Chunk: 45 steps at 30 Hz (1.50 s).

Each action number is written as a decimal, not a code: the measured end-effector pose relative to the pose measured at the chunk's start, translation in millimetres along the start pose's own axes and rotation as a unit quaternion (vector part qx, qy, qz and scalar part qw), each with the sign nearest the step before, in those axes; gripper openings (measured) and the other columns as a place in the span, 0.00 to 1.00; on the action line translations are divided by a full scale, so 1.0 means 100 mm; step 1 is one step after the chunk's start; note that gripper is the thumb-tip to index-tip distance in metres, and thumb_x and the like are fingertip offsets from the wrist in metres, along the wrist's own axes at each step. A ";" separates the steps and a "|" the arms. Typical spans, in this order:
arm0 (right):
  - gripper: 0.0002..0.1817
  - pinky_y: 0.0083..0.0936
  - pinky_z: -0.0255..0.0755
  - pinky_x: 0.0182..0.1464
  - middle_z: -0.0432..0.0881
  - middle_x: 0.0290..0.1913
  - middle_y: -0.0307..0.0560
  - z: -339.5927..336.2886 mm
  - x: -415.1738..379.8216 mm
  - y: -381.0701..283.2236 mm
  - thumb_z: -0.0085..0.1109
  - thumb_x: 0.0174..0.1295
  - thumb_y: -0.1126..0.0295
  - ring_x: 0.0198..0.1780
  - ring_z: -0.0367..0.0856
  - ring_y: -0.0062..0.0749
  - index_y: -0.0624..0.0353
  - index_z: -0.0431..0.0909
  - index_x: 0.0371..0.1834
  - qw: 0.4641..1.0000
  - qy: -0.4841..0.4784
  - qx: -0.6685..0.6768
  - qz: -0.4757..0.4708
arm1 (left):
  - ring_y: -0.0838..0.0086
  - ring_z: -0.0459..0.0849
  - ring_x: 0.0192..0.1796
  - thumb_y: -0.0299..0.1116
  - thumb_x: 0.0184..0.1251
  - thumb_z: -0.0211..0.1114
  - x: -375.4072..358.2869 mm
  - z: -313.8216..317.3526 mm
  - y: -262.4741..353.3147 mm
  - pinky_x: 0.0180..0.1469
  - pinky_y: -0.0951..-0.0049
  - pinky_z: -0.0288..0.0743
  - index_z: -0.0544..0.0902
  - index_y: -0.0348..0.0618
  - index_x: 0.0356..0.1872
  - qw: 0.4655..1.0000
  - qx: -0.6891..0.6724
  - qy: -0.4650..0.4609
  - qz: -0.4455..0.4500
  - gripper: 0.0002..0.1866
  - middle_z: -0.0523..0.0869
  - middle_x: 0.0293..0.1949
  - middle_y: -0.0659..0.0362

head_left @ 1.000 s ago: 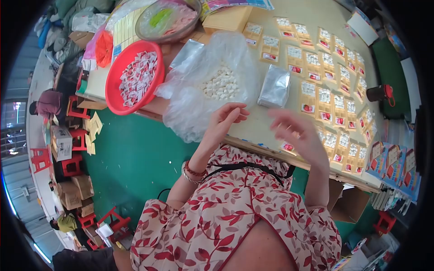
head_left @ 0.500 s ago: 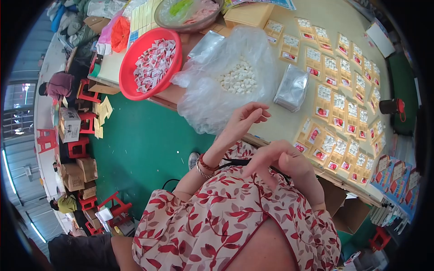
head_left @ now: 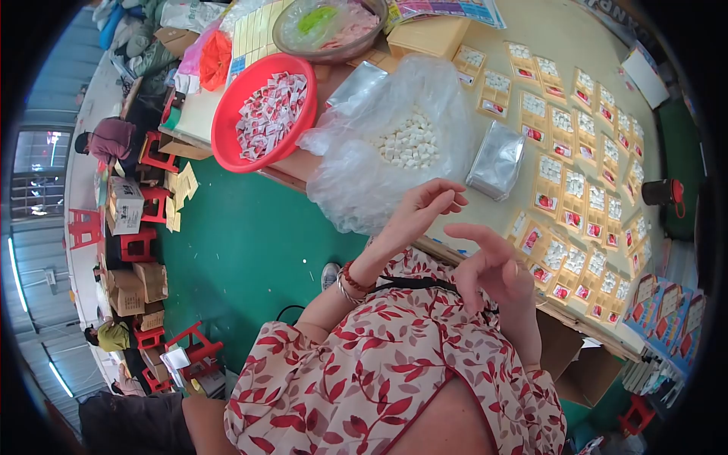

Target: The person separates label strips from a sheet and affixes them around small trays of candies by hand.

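Note:
My left hand (head_left: 426, 209), with bracelets at its wrist, hovers by the table's near edge, just below a clear plastic bag (head_left: 341, 178). Its fingers are loosely bent, and nothing shows in them. On the spread bag lies a heap of small white pieces (head_left: 409, 141). To the right, my right hand (head_left: 494, 267) hangs in front of my body with fingers apart, holding nothing. A stack of silvery clear packets (head_left: 497, 161) lies on the table beyond both hands. Several yellow trays (head_left: 547, 182) with white pieces and red-printed sachets stand in rows on the right.
A red basin (head_left: 221, 125) of small printed sachets sits at the table's left edge, near a bowl (head_left: 371, 42) of bagged items. A dark cup (head_left: 661, 192) stands far right. Open cardboard boxes (head_left: 588, 371) are below the table. Other people sit along the left, among red stools (head_left: 139, 246).
My right hand has shifted slightly right, its index finger now raised toward the table. My left hand has hardly changed. The whole view has moved a little.

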State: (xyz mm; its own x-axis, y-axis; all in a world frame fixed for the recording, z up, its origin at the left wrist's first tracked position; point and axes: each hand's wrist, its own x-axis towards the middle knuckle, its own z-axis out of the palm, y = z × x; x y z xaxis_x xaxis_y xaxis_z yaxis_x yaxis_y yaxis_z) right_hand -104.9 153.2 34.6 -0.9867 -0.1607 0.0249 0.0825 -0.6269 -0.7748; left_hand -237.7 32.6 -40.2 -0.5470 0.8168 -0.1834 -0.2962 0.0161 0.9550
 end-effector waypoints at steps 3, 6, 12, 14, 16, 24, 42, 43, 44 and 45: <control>0.45 0.14 0.62 0.20 0.75 0.13 0.41 0.04 -0.04 0.00 0.48 0.57 0.35 0.13 0.70 0.21 0.74 0.67 0.57 1.000 0.009 -0.003 0.012 | 0.79 0.77 0.43 0.39 0.71 0.52 0.01 0.01 0.00 0.51 0.77 0.70 0.76 0.37 0.52 1.000 0.002 -0.009 -0.005 0.17 0.82 0.43 0.58; 0.47 0.15 0.62 0.20 0.76 0.15 0.41 -0.06 -0.05 0.01 0.48 0.56 0.35 0.15 0.71 0.20 0.73 0.62 0.61 0.991 -0.126 -0.027 0.044 | 0.79 0.77 0.44 0.39 0.71 0.51 0.05 0.03 0.00 0.51 0.77 0.70 0.76 0.38 0.52 1.000 0.002 -0.015 0.000 0.17 0.82 0.43 0.58; 0.47 0.16 0.64 0.24 0.80 0.22 0.45 0.04 0.05 0.02 0.60 0.53 0.41 0.21 0.76 0.21 0.69 0.59 0.66 0.981 -0.149 0.033 0.118 | 0.80 0.78 0.42 0.35 0.72 0.51 0.02 0.04 -0.01 0.49 0.79 0.71 0.75 0.37 0.51 1.000 -0.007 -0.013 0.011 0.15 0.82 0.41 0.59; 0.48 0.15 0.66 0.27 0.81 0.24 0.46 0.09 0.06 0.04 0.63 0.52 0.44 0.22 0.76 0.22 0.67 0.56 0.67 0.978 -0.155 0.043 0.130 | 0.80 0.78 0.42 0.35 0.72 0.51 0.02 0.02 -0.04 0.49 0.79 0.71 0.75 0.37 0.51 1.000 -0.009 -0.013 0.016 0.14 0.82 0.41 0.59; 0.46 0.15 0.66 0.27 0.81 0.23 0.45 0.15 0.10 -0.01 0.62 0.52 0.44 0.21 0.77 0.22 0.67 0.59 0.66 0.980 -0.156 0.017 0.124 | 0.80 0.78 0.42 0.35 0.71 0.51 0.02 0.00 -0.05 0.49 0.79 0.71 0.75 0.38 0.51 1.000 -0.014 -0.012 0.007 0.14 0.82 0.41 0.59; 0.35 0.14 0.66 0.26 0.77 0.17 0.41 0.06 0.10 0.07 0.59 0.54 0.44 0.18 0.74 0.19 0.67 0.76 0.52 0.990 -0.104 -0.013 0.091 | 0.78 0.78 0.44 0.38 0.71 0.52 0.01 -0.02 -0.03 0.51 0.78 0.71 0.76 0.38 0.52 1.000 -0.007 -0.010 0.001 0.16 0.82 0.42 0.58; 0.21 0.12 0.63 0.25 0.75 0.18 0.38 0.08 -0.06 0.12 0.54 0.57 0.63 0.19 0.71 0.16 0.65 0.76 0.50 0.992 0.085 -0.057 0.074 | 0.77 0.80 0.45 0.35 0.72 0.50 0.03 -0.12 0.05 0.50 0.76 0.72 0.76 0.37 0.50 0.999 -0.004 0.030 0.031 0.15 0.83 0.42 0.57; 0.21 0.12 0.63 0.25 0.75 0.18 0.38 0.04 -0.07 0.13 0.54 0.57 0.63 0.19 0.71 0.16 0.65 0.76 0.50 0.992 0.085 -0.059 0.074 | 0.77 0.80 0.45 0.34 0.72 0.50 0.04 -0.16 0.07 0.50 0.76 0.72 0.76 0.37 0.50 0.998 0.001 0.049 0.041 0.14 0.83 0.42 0.57; 0.19 0.13 0.65 0.27 0.75 0.19 0.37 -0.01 -0.09 0.14 0.53 0.59 0.66 0.21 0.72 0.16 0.64 0.74 0.52 0.993 0.075 -0.056 0.070 | 0.77 0.80 0.44 0.32 0.72 0.50 0.05 -0.21 0.08 0.49 0.77 0.72 0.77 0.37 0.49 0.997 0.004 0.068 0.047 0.13 0.83 0.42 0.56; 0.18 0.13 0.67 0.28 0.74 0.20 0.36 -0.03 -0.12 0.16 0.52 0.62 0.69 0.23 0.74 0.17 0.62 0.73 0.55 0.994 0.066 -0.050 0.067 | 0.77 0.80 0.44 0.32 0.72 0.50 0.04 -0.25 0.09 0.49 0.77 0.72 0.77 0.37 0.49 0.997 0.002 0.067 0.044 0.13 0.83 0.42 0.56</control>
State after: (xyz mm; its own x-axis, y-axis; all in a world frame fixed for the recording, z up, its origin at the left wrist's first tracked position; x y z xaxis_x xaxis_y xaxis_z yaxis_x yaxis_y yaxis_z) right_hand -92.5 147.4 19.7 -0.9782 -0.1319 -0.1604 0.2063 -0.5261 -0.8250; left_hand -262.1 22.1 -38.6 -0.6705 0.7306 -0.1290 -0.2399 -0.0490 0.9696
